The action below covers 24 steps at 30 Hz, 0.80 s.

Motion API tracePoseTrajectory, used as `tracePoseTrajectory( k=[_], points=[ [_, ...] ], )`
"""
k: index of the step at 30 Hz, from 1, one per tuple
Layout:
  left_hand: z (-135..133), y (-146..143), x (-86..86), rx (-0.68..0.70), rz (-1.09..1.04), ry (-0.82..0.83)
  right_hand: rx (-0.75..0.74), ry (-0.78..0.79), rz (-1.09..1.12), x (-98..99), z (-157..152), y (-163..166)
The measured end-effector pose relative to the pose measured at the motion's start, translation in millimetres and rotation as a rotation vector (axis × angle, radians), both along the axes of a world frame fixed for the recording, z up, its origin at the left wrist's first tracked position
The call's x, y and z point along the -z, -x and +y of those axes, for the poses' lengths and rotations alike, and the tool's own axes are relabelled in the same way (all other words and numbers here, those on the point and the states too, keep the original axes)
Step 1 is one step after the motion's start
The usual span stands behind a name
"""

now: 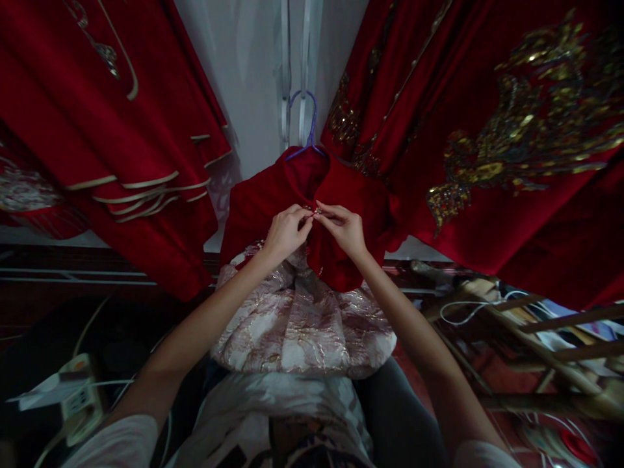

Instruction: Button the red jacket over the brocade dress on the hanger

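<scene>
A red garment (258, 201) hangs on a blue hanger (306, 123) in front of me against a white wall. My left hand (286, 231) and my right hand (344, 229) meet at its front opening, just below the collar. Both pinch the fabric edges around a small shiny fastening (314, 210). The fingers of both hands are closed on the cloth. Below the red garment hangs a pink and white brocade piece (302, 325).
Larger red robes hang at the left (97, 130) and at the right (487, 130), the right one with gold embroidery (526, 117). A power strip with cables (78, 396) lies low left. A wooden frame (536, 351) and white cords stand low right.
</scene>
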<state>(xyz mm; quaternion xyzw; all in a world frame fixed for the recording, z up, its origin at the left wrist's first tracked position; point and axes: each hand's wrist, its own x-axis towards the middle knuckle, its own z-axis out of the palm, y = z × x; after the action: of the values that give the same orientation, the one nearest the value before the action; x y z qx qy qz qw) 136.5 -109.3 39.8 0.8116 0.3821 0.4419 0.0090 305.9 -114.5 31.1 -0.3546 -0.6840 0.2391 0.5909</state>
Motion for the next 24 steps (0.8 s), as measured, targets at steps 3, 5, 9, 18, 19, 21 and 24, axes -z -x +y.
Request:
tracePoseTrajectory(
  k=[3,5,9,18,19,21,24],
  points=[
    [0,1,-3.9,0.005,0.048,-0.028,-0.04,0.026,0.001,-0.4,3,-3],
    [1,2,-5.9,0.006,0.072,-0.044,-0.062,0.042,0.004,-0.7,4,-5],
    [1,-1,-7.8,-0.009,0.082,-0.067,-0.083,0.068,0.008,-1.1,6,-4],
    [-6,-16,12.2,0.026,-0.141,0.071,0.104,-0.019,-0.038,20.5,11,21],
    [-5,-16,17.5,0.068,-0.222,0.112,0.108,-0.025,-0.035,24.6,8,22],
    [-2,-13,29.1,0.173,-0.387,0.223,0.11,-0.006,-0.032,32.4,1,21],
    [4,-9,46.0,0.273,-0.561,0.412,0.115,0.091,-0.012,38.7,-7,15]
  ],
)
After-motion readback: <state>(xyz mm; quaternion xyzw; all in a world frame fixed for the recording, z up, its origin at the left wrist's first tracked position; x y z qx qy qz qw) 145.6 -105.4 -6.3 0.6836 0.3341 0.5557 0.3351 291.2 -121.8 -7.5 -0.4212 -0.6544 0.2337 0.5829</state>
